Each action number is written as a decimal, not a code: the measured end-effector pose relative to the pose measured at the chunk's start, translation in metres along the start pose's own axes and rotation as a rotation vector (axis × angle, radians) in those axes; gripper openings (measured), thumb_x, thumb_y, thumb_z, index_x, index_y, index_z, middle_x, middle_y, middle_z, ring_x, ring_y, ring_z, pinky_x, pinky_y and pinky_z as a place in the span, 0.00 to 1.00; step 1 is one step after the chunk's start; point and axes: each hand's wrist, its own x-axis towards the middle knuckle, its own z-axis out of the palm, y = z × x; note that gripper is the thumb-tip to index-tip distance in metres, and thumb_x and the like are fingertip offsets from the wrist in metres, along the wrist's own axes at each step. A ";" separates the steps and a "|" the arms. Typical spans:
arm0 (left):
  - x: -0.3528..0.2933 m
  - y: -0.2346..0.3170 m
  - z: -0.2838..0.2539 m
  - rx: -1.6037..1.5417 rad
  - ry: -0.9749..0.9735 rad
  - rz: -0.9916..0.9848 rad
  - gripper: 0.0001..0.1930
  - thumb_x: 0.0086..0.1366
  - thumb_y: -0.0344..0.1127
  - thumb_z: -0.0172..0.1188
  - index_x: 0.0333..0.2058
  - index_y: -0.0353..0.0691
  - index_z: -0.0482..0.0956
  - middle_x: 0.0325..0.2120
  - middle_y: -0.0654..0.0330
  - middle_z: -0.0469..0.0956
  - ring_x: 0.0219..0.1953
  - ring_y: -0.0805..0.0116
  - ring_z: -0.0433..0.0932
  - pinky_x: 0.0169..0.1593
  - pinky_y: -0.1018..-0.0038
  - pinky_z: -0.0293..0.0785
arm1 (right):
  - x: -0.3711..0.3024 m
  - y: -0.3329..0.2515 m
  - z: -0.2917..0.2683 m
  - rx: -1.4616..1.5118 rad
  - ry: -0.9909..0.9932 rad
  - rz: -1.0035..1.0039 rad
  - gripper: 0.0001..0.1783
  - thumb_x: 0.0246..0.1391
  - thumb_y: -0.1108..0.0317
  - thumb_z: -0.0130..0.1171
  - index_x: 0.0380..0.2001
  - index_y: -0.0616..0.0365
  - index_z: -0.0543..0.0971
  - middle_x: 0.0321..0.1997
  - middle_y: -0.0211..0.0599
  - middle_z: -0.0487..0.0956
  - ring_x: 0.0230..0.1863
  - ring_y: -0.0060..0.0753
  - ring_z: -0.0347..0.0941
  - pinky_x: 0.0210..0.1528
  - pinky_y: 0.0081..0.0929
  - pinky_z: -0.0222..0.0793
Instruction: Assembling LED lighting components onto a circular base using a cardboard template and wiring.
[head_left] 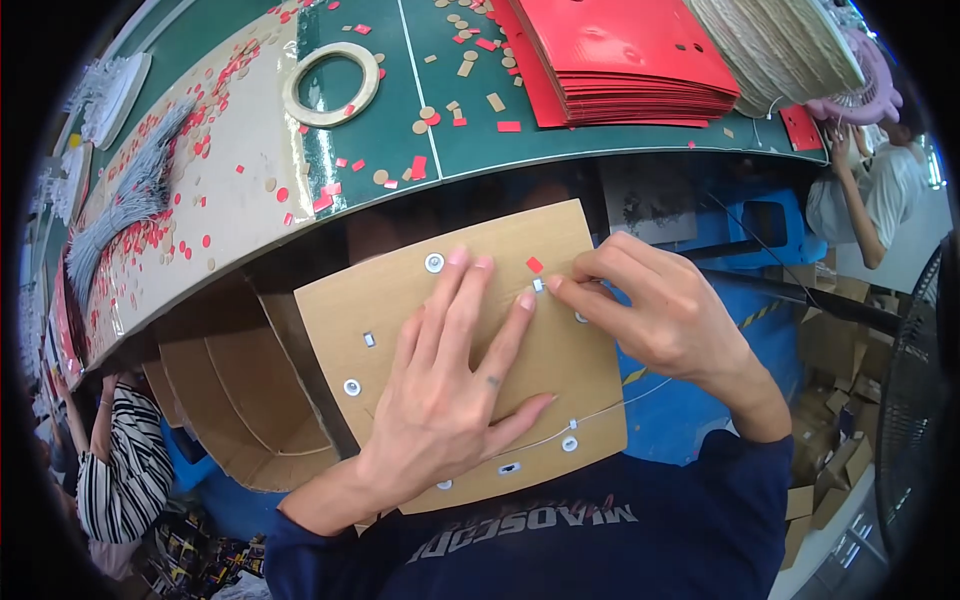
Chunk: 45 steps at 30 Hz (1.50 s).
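Note:
A brown cardboard sheet (400, 300) lies in front of me at a slant, with white ring eyelets (434, 263) and small white rectangular pieces (369, 339) set in it. My left hand (440, 390) presses on it, fingers spread, the index fingertip beside a small white piece (539, 285). At the other side of that piece, my right hand (645, 305) has thumb and index finger pinched together; anything between them is hidden. Just above is a red paper scrap (534, 265). A thin white cord (535, 441) crosses the sheet's lower part, past another white piece (573, 426), and leaves at the right.
The green table (400, 170) beyond holds a roll of tape (332, 84), a stack of red sheets (630, 65), a large cord spool (775, 45), a grey bundle of ties (130, 200) and scattered scraps. An open carton (235, 390) stands left, a black fan (915, 400) right. Other people sit at both sides.

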 end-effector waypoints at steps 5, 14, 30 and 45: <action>0.000 -0.002 -0.001 -0.020 -0.009 -0.003 0.40 0.55 0.49 0.73 0.62 0.31 0.73 0.65 0.30 0.62 0.70 0.36 0.61 0.63 0.53 0.64 | -0.001 0.003 -0.003 -0.019 -0.041 -0.046 0.24 0.35 0.75 0.64 0.42 0.64 0.84 0.36 0.35 0.76 0.33 0.34 0.75 0.29 0.29 0.75; 0.002 -0.003 -0.001 -0.085 -0.007 -0.018 0.42 0.50 0.46 0.77 0.63 0.38 0.74 0.67 0.38 0.62 0.70 0.36 0.62 0.61 0.50 0.67 | 0.004 0.015 -0.017 0.008 -0.181 -0.074 0.25 0.36 0.74 0.64 0.44 0.63 0.85 0.34 0.33 0.75 0.34 0.32 0.74 0.29 0.28 0.76; 0.004 -0.002 -0.002 -0.038 0.007 0.008 0.36 0.55 0.49 0.73 0.58 0.32 0.78 0.64 0.33 0.65 0.69 0.38 0.63 0.61 0.55 0.69 | 0.001 0.003 -0.019 -0.105 -0.198 -0.140 0.25 0.39 0.73 0.64 0.46 0.71 0.82 0.35 0.36 0.74 0.33 0.33 0.72 0.29 0.26 0.76; 0.003 -0.004 -0.004 -0.027 -0.016 -0.011 0.37 0.55 0.50 0.72 0.59 0.33 0.77 0.65 0.34 0.64 0.70 0.38 0.62 0.60 0.56 0.69 | -0.001 0.016 -0.012 -0.026 -0.127 -0.167 0.26 0.40 0.73 0.64 0.47 0.69 0.82 0.37 0.36 0.74 0.32 0.33 0.72 0.28 0.26 0.75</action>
